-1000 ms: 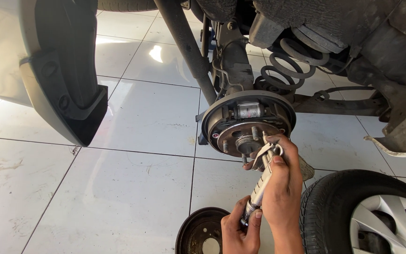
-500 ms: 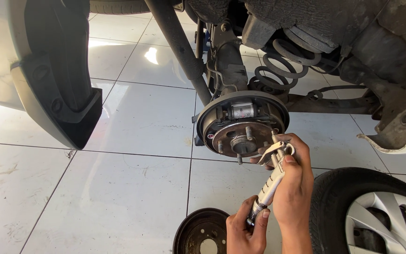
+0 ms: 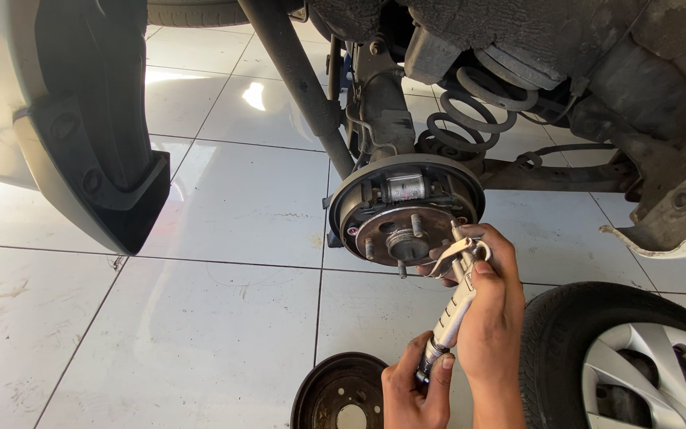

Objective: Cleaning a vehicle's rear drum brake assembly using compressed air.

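Both hands shifted right, silver locking pliers [image 3: 456, 298] at rusty brake hub [image 3: 404, 216]

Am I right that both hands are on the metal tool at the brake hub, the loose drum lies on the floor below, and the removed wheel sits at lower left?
Not quite. In the head view the wheel sits at lower right. The rest holds: left hand and right hand grip the metal tool at the brake hub, with the drum on the floor.

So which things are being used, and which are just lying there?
In use:
- pliers, held by the right hand and left hand
- brake hub, where the pliers' tip sits

Lying about:
- drum on the floor
- wheel at right
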